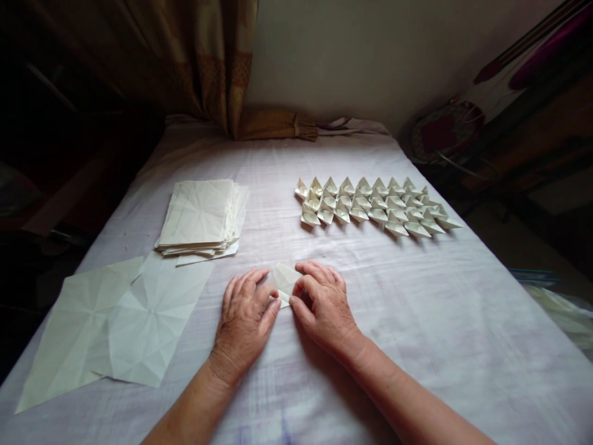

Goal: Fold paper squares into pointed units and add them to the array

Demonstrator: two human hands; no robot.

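Observation:
A small, partly folded piece of white paper (284,279) lies on the white cloth near the middle. My left hand (244,318) rests on its left edge with fingers curled down onto it. My right hand (322,304) presses its right side, fingertips pinched on the fold. Both hands touch the same piece. Beyond them, to the right, several finished folded paper boats (375,207) stand in neat rows.
A stack of creased white sheets (202,216) sits at the left. Two loose creased sheets (120,318) lie flat in front of it. The white cloth (417,321) covers the surface. A brown curtain (217,68) hangs at the back, dark clutter stands on both sides.

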